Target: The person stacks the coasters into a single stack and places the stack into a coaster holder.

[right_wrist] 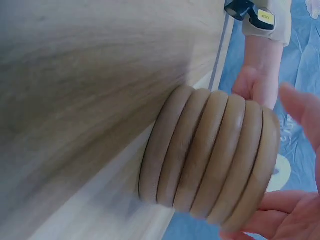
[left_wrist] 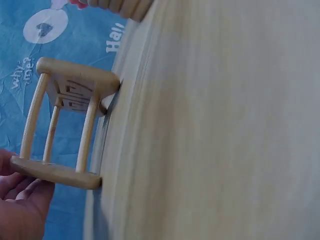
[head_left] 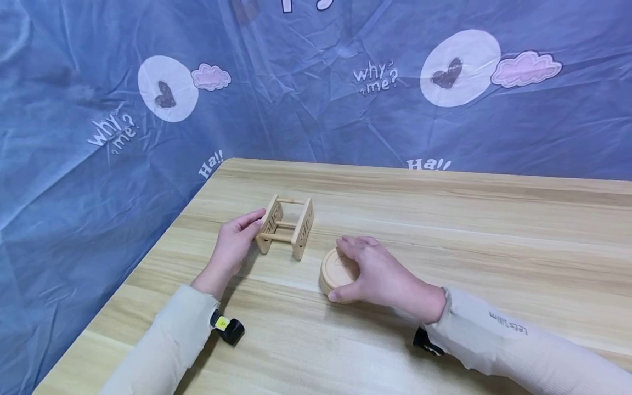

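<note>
A small wooden rack point(head_left: 283, 224), with two carved side panels joined by round rods, stands on the table at centre left. My left hand point(head_left: 236, 241) pinches the edge of its left panel; in the left wrist view the fingers point(left_wrist: 30, 192) lie behind that panel. To the right of the rack is a stack of several round wooden coasters point(right_wrist: 210, 155). Over the stack's right side spreads my right hand point(head_left: 382, 271), fingers at the far rim, thumb by the near rim. The right wrist view shows the thumb point(right_wrist: 299, 107) slightly apart from the coasters.
The wood-grain table point(head_left: 469, 230) extends to the right and front, and its left edge runs diagonally. A blue printed cloth point(head_left: 306, 99) hangs behind and to the left. Each wrist carries a black strapped device point(head_left: 231, 331).
</note>
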{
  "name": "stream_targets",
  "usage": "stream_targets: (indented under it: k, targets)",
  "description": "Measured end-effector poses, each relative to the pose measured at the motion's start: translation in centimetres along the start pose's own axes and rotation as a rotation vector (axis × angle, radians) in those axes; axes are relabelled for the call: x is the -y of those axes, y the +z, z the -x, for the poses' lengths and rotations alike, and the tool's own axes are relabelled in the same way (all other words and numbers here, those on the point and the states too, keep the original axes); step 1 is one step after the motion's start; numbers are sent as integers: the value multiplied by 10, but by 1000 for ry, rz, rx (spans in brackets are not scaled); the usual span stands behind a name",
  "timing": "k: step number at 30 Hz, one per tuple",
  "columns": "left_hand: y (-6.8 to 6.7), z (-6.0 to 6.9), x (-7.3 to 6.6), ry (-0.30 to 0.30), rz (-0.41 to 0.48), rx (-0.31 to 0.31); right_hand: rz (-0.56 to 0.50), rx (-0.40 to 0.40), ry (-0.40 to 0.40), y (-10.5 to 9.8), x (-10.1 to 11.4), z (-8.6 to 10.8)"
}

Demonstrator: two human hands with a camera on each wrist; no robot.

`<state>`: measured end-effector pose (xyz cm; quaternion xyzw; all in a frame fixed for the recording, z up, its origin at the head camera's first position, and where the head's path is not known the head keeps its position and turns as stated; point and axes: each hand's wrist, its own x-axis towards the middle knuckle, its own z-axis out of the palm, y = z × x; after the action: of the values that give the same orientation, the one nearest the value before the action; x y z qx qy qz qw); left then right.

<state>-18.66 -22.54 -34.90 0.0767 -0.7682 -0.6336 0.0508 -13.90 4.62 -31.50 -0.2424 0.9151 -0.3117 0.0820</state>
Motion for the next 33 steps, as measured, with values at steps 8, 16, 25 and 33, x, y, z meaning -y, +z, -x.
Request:
stream_targets:
  k: [8,16,25,33]
  targets:
    - [0,20,-34,217,-311,109,-185,-2,-5,-12,-16,8]
    - [45,56,-70,601,-680,543,-621,90,31,-2,-48,14]
    - [78,54,-68,593,-870,779,-573,157,-50,12,-61,6]
    - [85,52,-61,537,-894,775,-371,119,-57,17,-66,-1]
